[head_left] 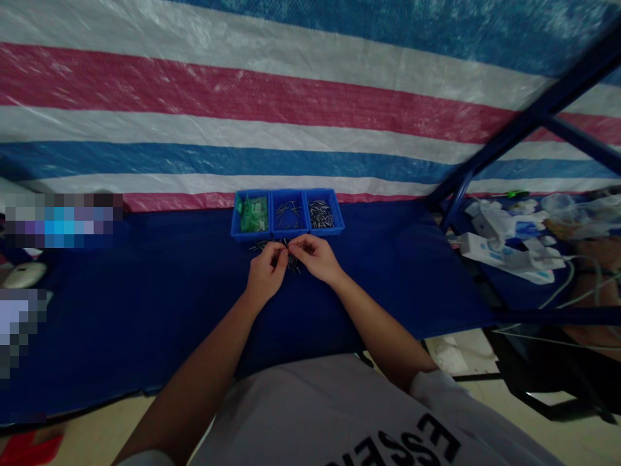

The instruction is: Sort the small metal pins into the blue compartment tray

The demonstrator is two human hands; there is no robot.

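Note:
My left hand [266, 268] and my right hand [316, 257] meet at the fingertips over the blue table. Both are closed in a pinch, and whatever lies between the fingers is too small to make out. Beneath and behind them spreads a loose pile of dark, thin screw-like pieces [294, 263], partly covered by the fingers. Just beyond stands a blue three-compartment tray [251, 237]. Its left compartment holds green plastic packets [253, 213]. A few thin screws [289, 210] lie scattered in the middle one, while many short screws [321, 215] fill the right one.
A blue cloth-like surface [160, 298] covers the table, backed by a striped tarpaulin [291, 97]. Blue metal posts [485, 149] rise at the right. Past them are a white power strip [507, 259], cables, plastic bags and part of another person's arm [594, 272]. A pale rounded object [25, 275] sits far left.

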